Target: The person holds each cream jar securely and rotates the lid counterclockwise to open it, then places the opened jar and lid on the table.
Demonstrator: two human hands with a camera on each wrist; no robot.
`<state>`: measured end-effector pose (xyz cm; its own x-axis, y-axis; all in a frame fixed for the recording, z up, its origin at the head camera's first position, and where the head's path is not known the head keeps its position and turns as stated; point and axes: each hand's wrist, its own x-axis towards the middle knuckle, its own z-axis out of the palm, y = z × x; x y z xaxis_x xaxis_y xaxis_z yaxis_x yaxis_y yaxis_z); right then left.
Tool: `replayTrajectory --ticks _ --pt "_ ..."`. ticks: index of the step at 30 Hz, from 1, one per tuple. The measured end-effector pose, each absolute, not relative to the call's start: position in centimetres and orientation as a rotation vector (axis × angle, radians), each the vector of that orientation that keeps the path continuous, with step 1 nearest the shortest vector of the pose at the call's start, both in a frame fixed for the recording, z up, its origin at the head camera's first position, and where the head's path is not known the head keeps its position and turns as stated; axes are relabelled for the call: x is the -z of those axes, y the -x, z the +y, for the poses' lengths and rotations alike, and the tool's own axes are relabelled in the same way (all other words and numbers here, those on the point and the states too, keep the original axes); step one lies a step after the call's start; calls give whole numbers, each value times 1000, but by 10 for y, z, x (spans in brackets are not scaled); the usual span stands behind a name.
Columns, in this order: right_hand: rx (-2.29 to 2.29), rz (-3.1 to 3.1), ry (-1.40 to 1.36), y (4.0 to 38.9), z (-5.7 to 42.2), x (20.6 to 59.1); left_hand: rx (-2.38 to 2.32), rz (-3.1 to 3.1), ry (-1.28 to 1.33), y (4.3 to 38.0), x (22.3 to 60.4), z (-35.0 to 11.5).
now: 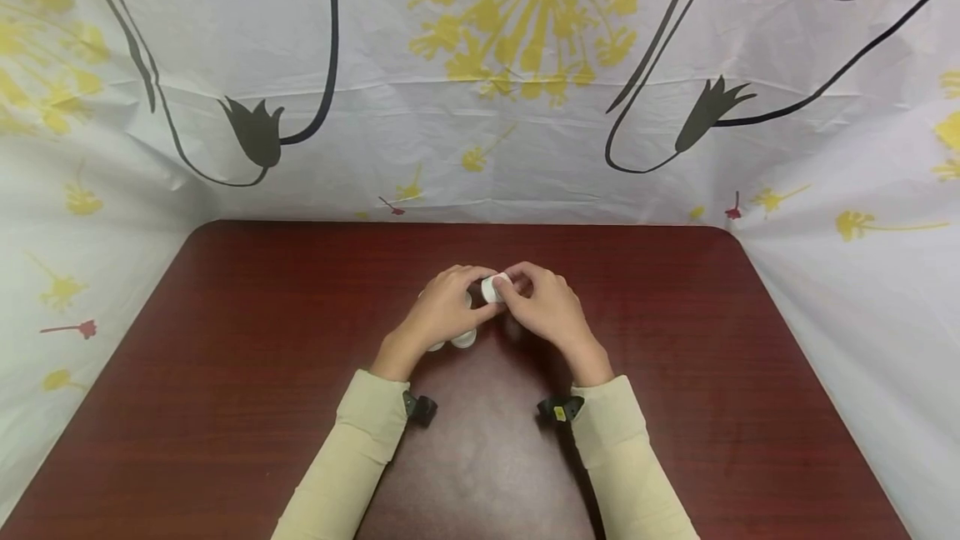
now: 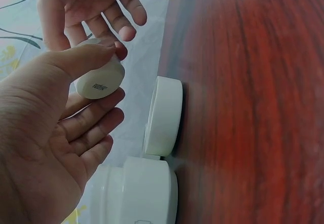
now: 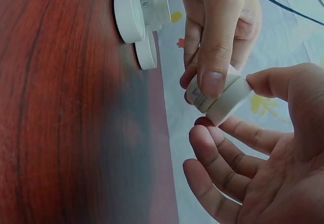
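A small white jar [image 1: 492,288] is held up between both hands near the middle of the table. My left hand [image 1: 444,307] grips its body, thumb laid over the printed side in the right wrist view. My right hand [image 1: 551,311] pinches the wide white lid [image 3: 230,101] between thumb and fingertips, its other fingers loosely spread. The lid sits on the jar's end. Below my left hand, a round white cap [image 2: 168,117] and another capped white container [image 2: 149,191] are beside each other on the table, partly hidden by that hand in the head view.
Dark reddish wooden table [image 1: 262,357] with a rounded far edge. A white patterned sheet [image 1: 375,48] hangs behind it and along both sides. An uncapped white container [image 3: 158,11] shows its neck among the white pieces in the right wrist view.
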<state>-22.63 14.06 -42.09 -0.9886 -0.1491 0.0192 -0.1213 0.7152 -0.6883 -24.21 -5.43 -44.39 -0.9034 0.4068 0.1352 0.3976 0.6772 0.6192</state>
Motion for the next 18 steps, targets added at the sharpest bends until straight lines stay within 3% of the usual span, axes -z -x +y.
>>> replayTrajectory --ticks 18 --pt "1209 2827 219 228 140 423 -1079 2855 -707 243 444 -56"
